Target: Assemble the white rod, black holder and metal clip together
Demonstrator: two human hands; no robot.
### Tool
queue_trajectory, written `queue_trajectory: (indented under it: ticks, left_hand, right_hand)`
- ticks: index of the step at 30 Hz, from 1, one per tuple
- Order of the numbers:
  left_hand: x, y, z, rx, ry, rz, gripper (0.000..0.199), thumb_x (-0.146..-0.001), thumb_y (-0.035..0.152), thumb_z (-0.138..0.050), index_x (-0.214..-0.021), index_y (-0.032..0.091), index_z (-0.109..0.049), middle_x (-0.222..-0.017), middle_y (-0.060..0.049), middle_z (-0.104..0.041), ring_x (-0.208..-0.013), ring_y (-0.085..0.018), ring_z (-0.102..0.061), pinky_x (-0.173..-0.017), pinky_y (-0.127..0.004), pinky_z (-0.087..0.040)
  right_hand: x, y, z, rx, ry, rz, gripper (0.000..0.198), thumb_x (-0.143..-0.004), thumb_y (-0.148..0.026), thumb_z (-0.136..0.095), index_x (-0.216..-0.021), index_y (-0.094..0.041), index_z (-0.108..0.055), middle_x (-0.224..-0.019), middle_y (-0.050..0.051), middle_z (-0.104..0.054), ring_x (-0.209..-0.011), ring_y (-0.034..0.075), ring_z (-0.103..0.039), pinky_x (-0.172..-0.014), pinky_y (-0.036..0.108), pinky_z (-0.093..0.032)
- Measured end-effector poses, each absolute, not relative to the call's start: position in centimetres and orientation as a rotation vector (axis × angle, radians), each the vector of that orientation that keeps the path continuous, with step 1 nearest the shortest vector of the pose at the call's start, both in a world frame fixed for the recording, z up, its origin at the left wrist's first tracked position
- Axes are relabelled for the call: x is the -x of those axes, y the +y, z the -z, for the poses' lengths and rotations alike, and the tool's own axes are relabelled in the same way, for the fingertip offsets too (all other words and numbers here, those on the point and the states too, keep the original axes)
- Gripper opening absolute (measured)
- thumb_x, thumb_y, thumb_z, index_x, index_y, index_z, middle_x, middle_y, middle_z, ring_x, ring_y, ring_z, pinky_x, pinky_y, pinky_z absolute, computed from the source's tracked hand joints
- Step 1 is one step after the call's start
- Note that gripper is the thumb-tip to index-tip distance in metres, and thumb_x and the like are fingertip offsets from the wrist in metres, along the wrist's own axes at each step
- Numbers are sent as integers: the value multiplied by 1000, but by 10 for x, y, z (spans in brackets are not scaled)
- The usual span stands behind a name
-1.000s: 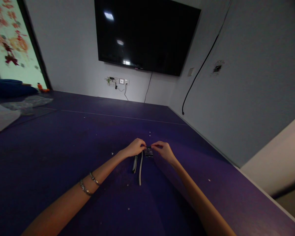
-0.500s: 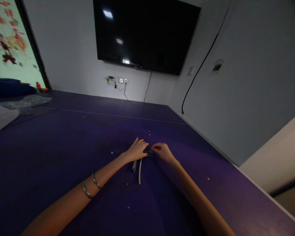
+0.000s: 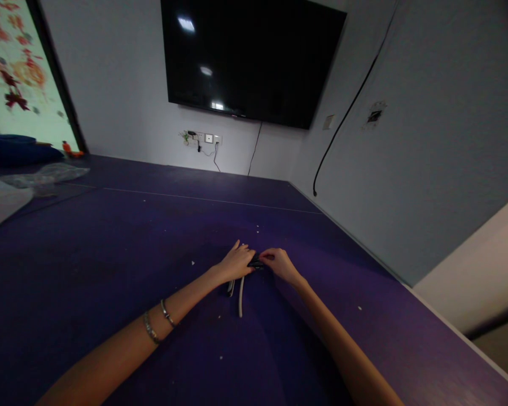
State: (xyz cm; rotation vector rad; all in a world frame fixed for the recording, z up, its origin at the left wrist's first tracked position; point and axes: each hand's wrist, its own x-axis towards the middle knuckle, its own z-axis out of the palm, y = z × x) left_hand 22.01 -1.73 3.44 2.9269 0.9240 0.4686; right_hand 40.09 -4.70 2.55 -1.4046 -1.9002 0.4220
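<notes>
A small dark bundle (image 3: 257,264) lies on the purple surface between my hands; its exact kind is too small to make out. My left hand (image 3: 236,264) is over its left end, thumb and fingers closed about it. Thumb and forefinger of my right hand (image 3: 278,263) are pinched together at the bundle's right end, touching it. From beneath my left hand a pale, cable-like strip (image 3: 240,299) sticks out toward me. Beside it lies a shorter black-and-white strip (image 3: 231,287), its upper end hidden by the hand.
Small white scraps (image 3: 192,263) dot the purple surface (image 3: 122,270). Clear plastic wrapping (image 3: 46,173) and a white bag (image 3: 2,200) lie at the left. A black cable (image 3: 342,118) hangs on the right wall. A television (image 3: 254,56) is mounted above wall sockets (image 3: 203,138).
Both hands have shifted only slightly. The fingers of my left hand sit a little lower over the dark bundle, and my right fingertips remain pinched at its right end.
</notes>
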Motion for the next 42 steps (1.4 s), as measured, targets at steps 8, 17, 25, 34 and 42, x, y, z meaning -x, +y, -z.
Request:
queue_trajectory:
  ticks: [8,17,25,34,42]
  left_hand:
    - [-221,-17,-35,-2920,922,-457,32,-76,26,-58,-105,13,-55,-111,-14,-61,-117,-28,-46,-105,-50,-21]
    - [-220,-20,-38,-2904,916,-458,30,-76,25,-58,-103,13,-57,-108,-13,-62,-115,-28,-48,-105,-50,-20]
    - [-218,-22,-40,-2942,904,-474,38,-74,28,-60,-109,14,-55,-110,-10,-62,-119,-30,-42,-104,-50,-21]
    - [-210,-27,-74,-2934,1021,-705,22,-82,20,-49,-102,15,-55,-106,-9,-54,-103,-22,-50,-88,-33,-42]
    - [-203,-39,-112,-2850,1226,-621,19,-84,29,-44,-84,18,-58,-89,-5,-62,-84,-18,-59,-69,-28,-47]
  right_hand:
    - [-403,-46,-21,1399,-1956,-345,16,-76,-18,-56,-76,-17,-72,-77,6,-68,-71,16,-61,-68,27,-47]
    - [-405,-46,-16,1395,-1936,-289,11,-74,-21,-62,-76,-19,-73,-83,5,-61,-70,14,-57,-66,26,-47]
    - [-415,-46,-16,1416,-1875,-171,18,-80,-24,-55,-87,-20,-71,-92,7,-61,-84,16,-58,-79,31,-46]
    - [-439,-45,4,1554,-1973,55,31,-83,-24,-48,-110,-18,-64,-121,13,-56,-116,24,-47,-98,42,-35]
    - [-442,-43,9,1704,-1970,62,36,-85,-32,-44,-111,-18,-64,-123,12,-57,-118,24,-47,-99,40,-35]
